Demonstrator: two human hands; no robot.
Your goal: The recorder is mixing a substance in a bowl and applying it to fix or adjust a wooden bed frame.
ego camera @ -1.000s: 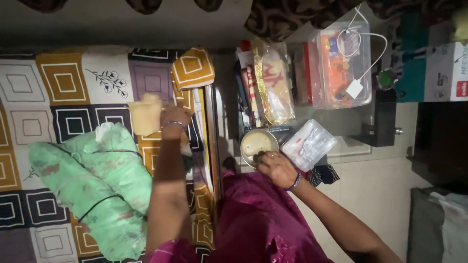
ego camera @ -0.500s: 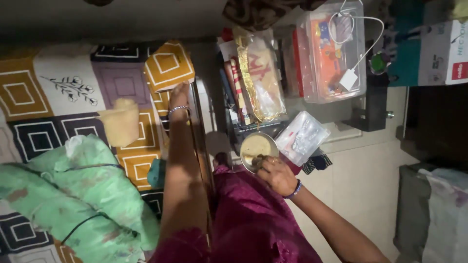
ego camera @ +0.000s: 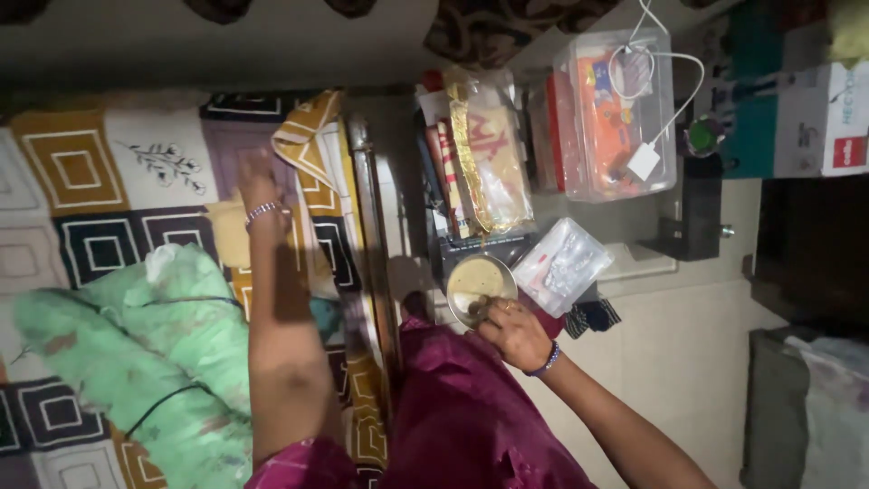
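My left hand (ego camera: 259, 186) lies flat on the patterned bedspread (ego camera: 90, 172), fingers apart, just past a small yellow cloth (ego camera: 228, 237) under my wrist. A bracelet sits on that wrist. My right hand (ego camera: 514, 330) grips the near rim of a round steel bowl (ego camera: 478, 282) with a pale tan filling, held over the gap beside the bed. A dark bead bracelet circles the right wrist. My magenta clothing (ego camera: 462, 407) fills the lower middle.
A crumpled green cloth (ego camera: 136, 353) lies on the bed at left. A metal bed rail (ego camera: 373, 235) runs down the middle. Right of it stand packets in clear wrap (ego camera: 484, 154), a clear plastic box (ego camera: 615, 109) with a white charger, and a small clear pouch (ego camera: 563, 264).
My left hand has slid further along the bedspread, past the yellow cloth it was on. The right hand keeps holding the bowl in about the same place. The view shifted.
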